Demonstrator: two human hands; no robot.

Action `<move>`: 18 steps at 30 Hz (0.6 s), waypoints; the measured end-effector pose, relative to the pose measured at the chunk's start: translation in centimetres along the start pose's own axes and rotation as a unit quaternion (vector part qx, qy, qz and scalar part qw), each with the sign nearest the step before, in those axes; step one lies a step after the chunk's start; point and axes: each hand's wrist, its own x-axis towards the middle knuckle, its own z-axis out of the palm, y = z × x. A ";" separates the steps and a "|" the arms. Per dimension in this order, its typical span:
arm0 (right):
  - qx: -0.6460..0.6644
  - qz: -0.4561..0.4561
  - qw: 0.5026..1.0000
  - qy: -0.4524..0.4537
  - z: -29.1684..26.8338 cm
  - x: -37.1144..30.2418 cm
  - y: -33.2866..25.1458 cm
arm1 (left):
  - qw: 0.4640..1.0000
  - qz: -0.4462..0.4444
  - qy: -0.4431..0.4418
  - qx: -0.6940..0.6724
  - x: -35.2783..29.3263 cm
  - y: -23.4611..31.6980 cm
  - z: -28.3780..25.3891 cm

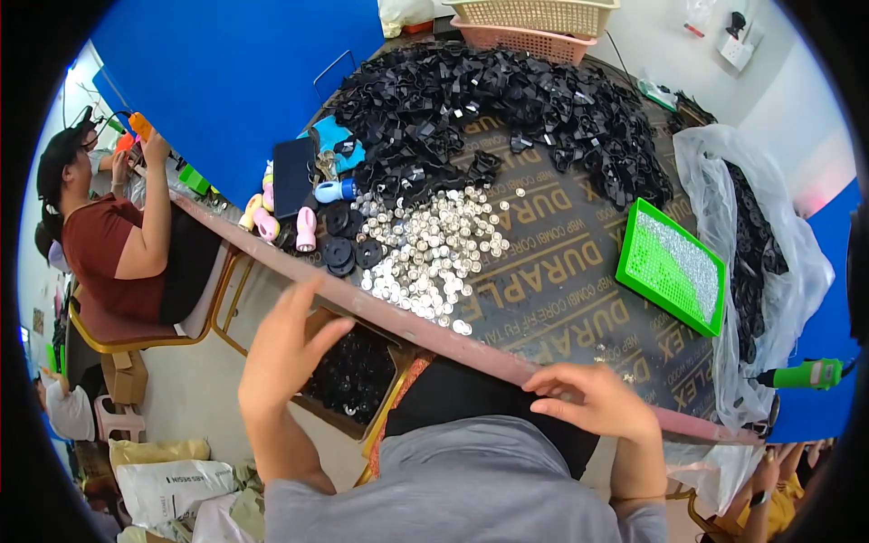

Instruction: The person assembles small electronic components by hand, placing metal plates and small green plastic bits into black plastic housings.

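Observation:
My left hand (pixel 282 348) hangs over the floor just off the table's rim, thumb and fingers spread, holding nothing. At the table's pinkish front edge (pixel 493 355) my right hand (pixel 597 398) rests its bent fingertips, thumb apart from them, with nothing visible in its grasp. Between and beyond the hands lies a heap of shiny silver round discs (pixel 434 240). Several black wheel-like pieces (pixel 339 253) sit at its left, beside a pink torch-shaped piece (pixel 307 228) and a blue one (pixel 335 190).
A large pile of black plastic parts (pixel 561 100) covers the far table. At right are a green tray (pixel 631 271) of small metal pieces, a clear plastic bag (pixel 806 271) and a green power screwdriver (pixel 808 375). A box of black parts (pixel 348 376) stands below. Another person (pixel 118 226) sits left.

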 end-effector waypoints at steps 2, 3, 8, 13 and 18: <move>-0.102 -0.002 0.995 0.003 -1.8 2.4 -1.9 | 0.996 0.069 0.046 -0.022 5.5 0.7 0.3; -0.131 -0.026 0.991 0.031 -2.4 3.9 -2.8 | 0.996 0.083 0.039 -0.018 8.1 0.0 0.4; -0.228 -0.109 0.951 0.178 -5.6 14.4 -3.8 | 0.991 0.048 -0.105 0.066 20.0 -0.2 0.9; -0.346 -0.149 0.904 0.202 -8.3 25.7 -0.6 | 0.970 0.080 -0.173 0.152 26.3 -0.7 3.3; -0.413 -0.143 0.894 0.098 -9.7 31.2 0.3 | 0.983 0.090 -0.100 0.121 29.7 -3.1 4.8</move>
